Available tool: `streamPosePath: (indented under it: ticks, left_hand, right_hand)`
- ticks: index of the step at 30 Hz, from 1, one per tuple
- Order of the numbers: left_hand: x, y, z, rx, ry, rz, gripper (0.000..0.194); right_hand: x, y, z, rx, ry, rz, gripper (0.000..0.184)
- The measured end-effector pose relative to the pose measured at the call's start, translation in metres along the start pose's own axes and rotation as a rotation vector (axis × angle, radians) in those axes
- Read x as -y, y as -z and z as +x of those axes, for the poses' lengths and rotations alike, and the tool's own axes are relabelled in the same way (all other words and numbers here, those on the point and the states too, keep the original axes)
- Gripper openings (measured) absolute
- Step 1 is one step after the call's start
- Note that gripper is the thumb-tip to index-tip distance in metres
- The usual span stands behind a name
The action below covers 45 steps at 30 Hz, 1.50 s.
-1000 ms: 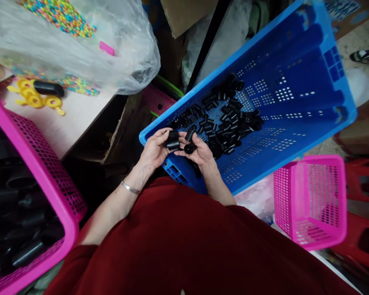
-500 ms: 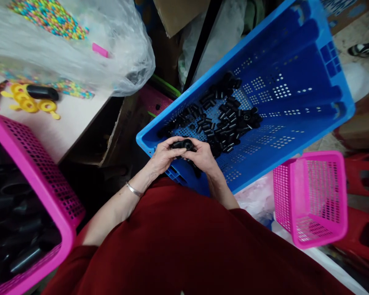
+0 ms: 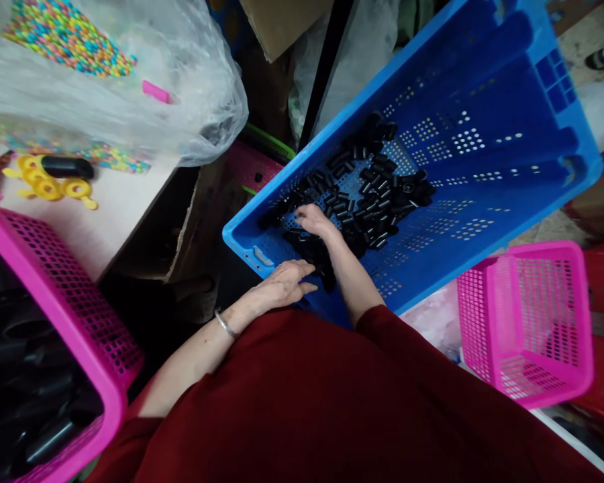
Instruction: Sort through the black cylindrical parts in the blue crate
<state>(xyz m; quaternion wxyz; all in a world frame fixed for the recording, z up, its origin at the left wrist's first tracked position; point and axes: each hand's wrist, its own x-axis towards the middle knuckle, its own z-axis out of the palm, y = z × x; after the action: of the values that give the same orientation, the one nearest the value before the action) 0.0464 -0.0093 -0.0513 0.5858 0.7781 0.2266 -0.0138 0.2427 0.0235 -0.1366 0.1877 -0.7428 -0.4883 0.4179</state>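
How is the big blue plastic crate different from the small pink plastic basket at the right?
The big blue plastic crate is larger and holds a pile of small black tubes; the small pink plastic basket looks empty. The crate's floor has clusters of holes between solid areas; the basket is fine mesh all over. The right hand reaches into the crate, not the basket. Both are tilted, rectangular and perforated.

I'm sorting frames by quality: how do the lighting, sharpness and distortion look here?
Head view: even, soft light, no harsh glare except sheen on the clear plastic bag; the blue crate bows from wide-angle distortion; the right hand among the black tubes is slightly soft; the large pink basket interior is in deep shadow.
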Motion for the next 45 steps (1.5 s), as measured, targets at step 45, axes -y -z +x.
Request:
streamPosePath:
  ticks: [45]
  left_hand:
    - [-0.012, 0.041, 0.003, -0.553, 0.277, -1.368, 0.02]
  right_hand:
    - [0.066, 0.008, -0.106, -0.215, 0.451, 0.382, 0.034]
